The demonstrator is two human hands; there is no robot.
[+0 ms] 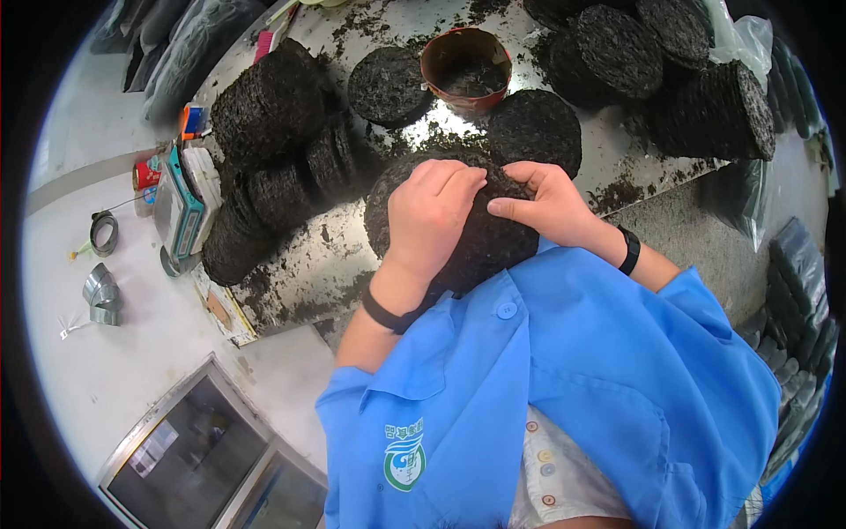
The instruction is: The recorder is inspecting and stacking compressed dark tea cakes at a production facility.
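A round cake of dried dark seaweed [486, 254] lies in front of my body at the near side of the table. My left hand [433, 215] rests over its upper left part, with bunched fingertips pinching at the seaweed. From the right, my right hand [552, 202] has its thumb on the cake and its fingers curled at the upper right edge. Dark seaweed shows between that thumb and forefinger. Just beyond the hands lie two more seaweed cakes, one on the right [537, 129] and one on the left [390, 86]. A red-rimmed round container [466, 96] with loose scraps stands between them.
Stacked seaweed cakes fill the table's left [268, 106] and right [707, 116]. Scraps litter the metal tabletop [317, 248]. At the left edge are a teal-and-grey scale [182, 208] and a tape roll [104, 233]. A plastic bag [743, 198] hangs on the right.
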